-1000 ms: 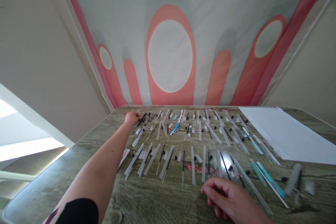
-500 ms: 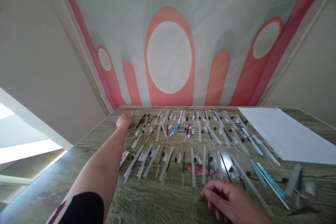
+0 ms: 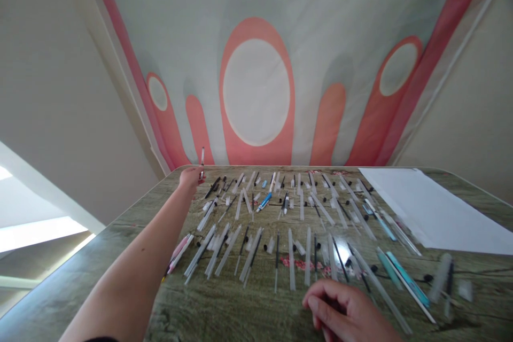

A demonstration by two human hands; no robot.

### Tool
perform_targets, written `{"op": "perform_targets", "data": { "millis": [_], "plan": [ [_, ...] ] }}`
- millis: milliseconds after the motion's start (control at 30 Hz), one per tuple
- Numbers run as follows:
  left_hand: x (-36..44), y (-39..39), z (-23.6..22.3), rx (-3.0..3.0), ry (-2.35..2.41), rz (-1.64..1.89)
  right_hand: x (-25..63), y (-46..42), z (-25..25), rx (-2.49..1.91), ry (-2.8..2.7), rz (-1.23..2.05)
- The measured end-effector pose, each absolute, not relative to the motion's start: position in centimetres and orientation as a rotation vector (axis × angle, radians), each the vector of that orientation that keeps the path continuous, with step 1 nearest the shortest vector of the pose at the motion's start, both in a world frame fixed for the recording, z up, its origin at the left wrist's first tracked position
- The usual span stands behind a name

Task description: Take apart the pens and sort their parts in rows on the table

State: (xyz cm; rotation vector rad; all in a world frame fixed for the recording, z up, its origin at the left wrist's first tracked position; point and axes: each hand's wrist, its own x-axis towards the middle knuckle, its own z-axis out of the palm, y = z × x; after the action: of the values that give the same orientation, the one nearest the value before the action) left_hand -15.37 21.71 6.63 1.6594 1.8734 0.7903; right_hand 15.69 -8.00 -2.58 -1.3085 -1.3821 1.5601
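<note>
At the far left corner of the table my left hand point(image 3: 191, 177) is closed on a slim pen point(image 3: 202, 157), clear with dark parts. The pen stands nearly upright above the tabletop, its lower part partly behind the fingers. A black pen point(image 3: 212, 187) lies just right of this hand. My right hand point(image 3: 340, 304) rests at the near edge with fingers curled in, and nothing shows in it. Clear pen barrels point(image 3: 292, 259), dark-topped refills point(image 3: 276, 262) and small black plugs lie in rows beyond it. A blue pen point(image 3: 264, 202) lies among them.
A large white sheet point(image 3: 433, 214) covers the table's right side. Turquoise pen parts point(image 3: 407, 278) lie at the near right. Pink and white pens point(image 3: 180, 253) lie beside my left forearm. Behind the table rises a wall covering point(image 3: 256, 91) with pink shapes.
My left hand first moved left away from the black pen, then lifted slightly with a clear pen now upright in it. My right hand keeps its curled pose. The view has tilted slightly.
</note>
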Motion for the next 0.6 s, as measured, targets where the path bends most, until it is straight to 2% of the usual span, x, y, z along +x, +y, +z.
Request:
{"op": "perform_targets", "data": {
  "millis": [100,233,333,467,600],
  "plan": [
    [-11.3,16.0,7.2,1.751,1.548,0.782,15.8,-8.0,-2.1,-1.26,-1.262,1.492],
    [-6.7,4.8,6.2,1.855,1.149,0.518,16.8,-7.9,-1.0,-1.124,-1.104,1.353],
    [-5.2,-0.8,5.4,1.925,0.924,0.417,17.4,-8.0,-0.7,-1.136,-1.195,1.429],
    [-4.4,-2.3,4.7,1.653,1.017,0.527,16.7,-8.6,-1.1,-1.255,-1.485,1.594],
    [-2.7,-1.9,3.9,1.18,0.837,0.684,15.3,-9.3,-0.7,-1.12,-1.347,1.832]
  ]
}}
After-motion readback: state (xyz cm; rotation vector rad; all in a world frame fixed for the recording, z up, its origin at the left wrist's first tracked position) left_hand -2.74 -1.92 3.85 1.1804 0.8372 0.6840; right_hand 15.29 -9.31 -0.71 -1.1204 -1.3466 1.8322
